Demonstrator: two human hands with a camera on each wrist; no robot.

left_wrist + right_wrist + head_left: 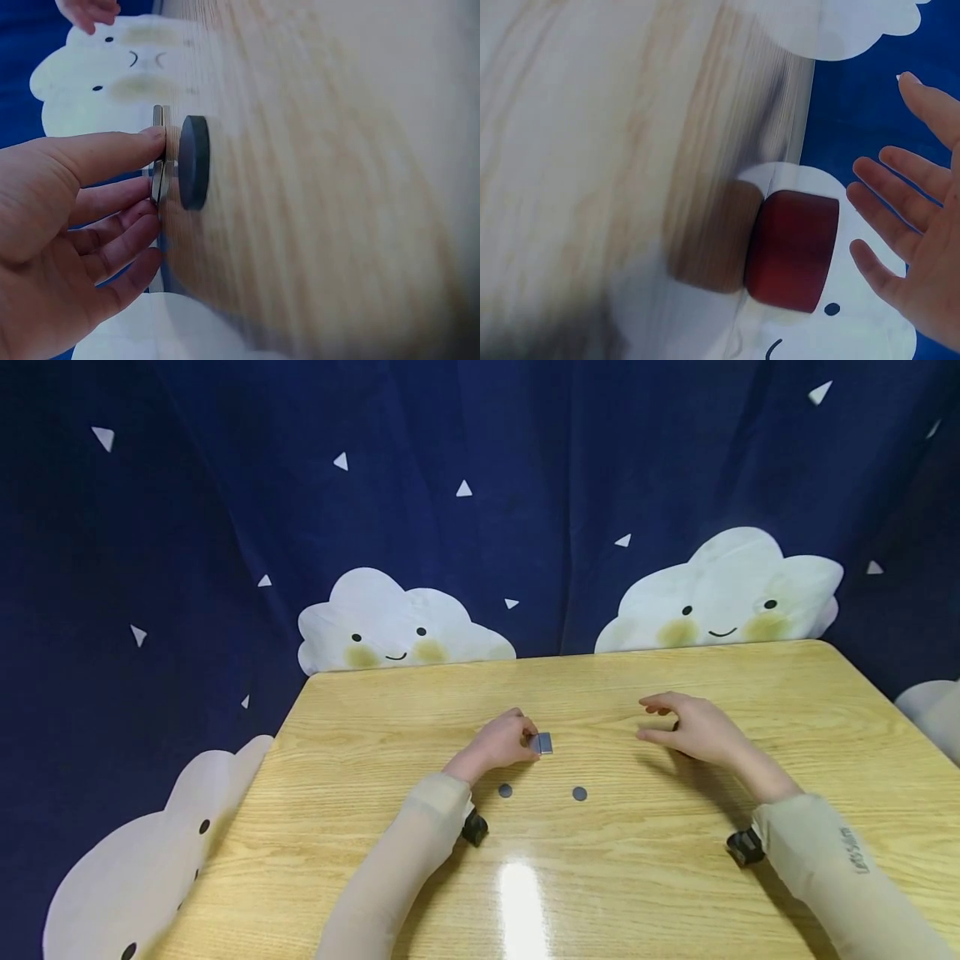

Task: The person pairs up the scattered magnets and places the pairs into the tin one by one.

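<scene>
Your left hand is pinching a small flat metal plate at the middle of the table, thumb and fingertips closing on its thin edges. In the left wrist view the piece is showing as two slim grey rectangular slabs lying face to face, smooth and dull-shiny, standing on edge against the wood. Just beside them a thick dark disc, matte and round-edged, is sitting flat on the tabletop, very close to the slabs; whether it is touching them you cannot tell from here.

Your right hand is hovering loose over the table to the right, well apart from the left, fingers spread and relaxed, gripping nothing. In the right wrist view a squat dark red cylinder, smooth-sided with a flat face, is sitting on the table near the open palm without touching it; in the head view only a dark sliver is peeking out under that hand.

Two small round grey discs, flat and coin-like, are lying side by side on the wood nearer to you, apart from both hands.

The table is pale glossy wood with long wavy grain, catching a bright streak of glare near its front. Behind it a dark blue cloth is hanging, printed with white triangles and soft smiling clouds.
</scene>
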